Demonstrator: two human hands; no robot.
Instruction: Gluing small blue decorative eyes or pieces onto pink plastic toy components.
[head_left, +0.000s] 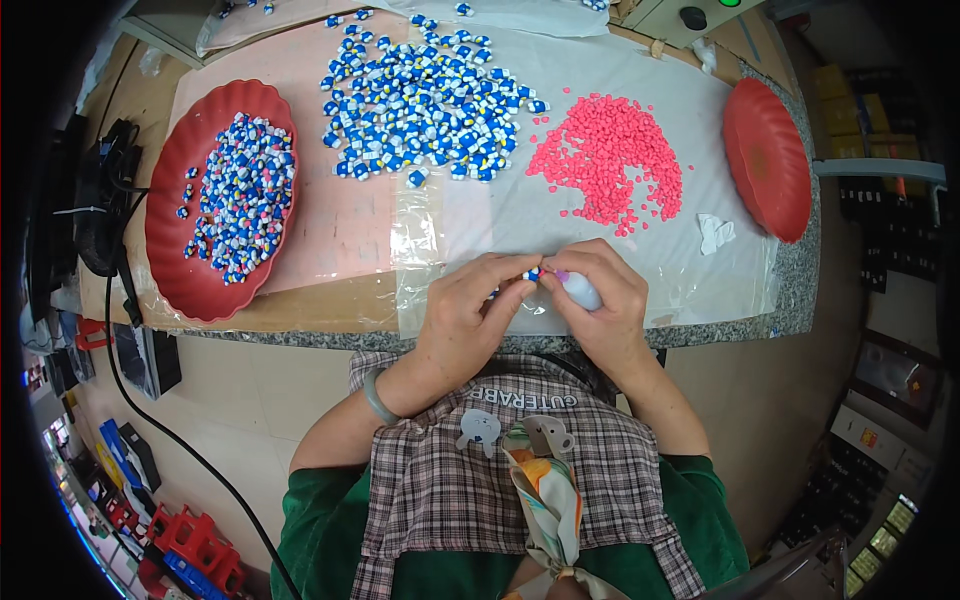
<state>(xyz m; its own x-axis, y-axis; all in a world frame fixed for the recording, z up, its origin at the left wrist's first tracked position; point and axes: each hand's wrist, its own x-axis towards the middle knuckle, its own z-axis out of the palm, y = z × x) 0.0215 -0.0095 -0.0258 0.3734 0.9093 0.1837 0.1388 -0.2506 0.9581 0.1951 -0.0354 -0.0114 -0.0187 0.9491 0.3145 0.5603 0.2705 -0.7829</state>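
Observation:
My left hand (pixel 468 312) pinches a small blue-and-white piece (pixel 531 273) at the table's near edge. My right hand (pixel 598 300) touches the same piece with its fingertips and also grips a small white bottle (pixel 580 290) with a purple tip. The two hands meet over a sheet of clear plastic (pixel 470 215). Beyond them lies a wide heap of blue-and-white pieces (pixel 425 100), and to its right a pile of small pink bits (pixel 610 155).
A red scalloped tray (pixel 172 255) at the left holds several blue, white and pink pieces. A second red tray (pixel 765 160) stands at the right, a scrap of white paper (pixel 715 232) beside it. A black cable (pixel 150 400) hangs off the table's left.

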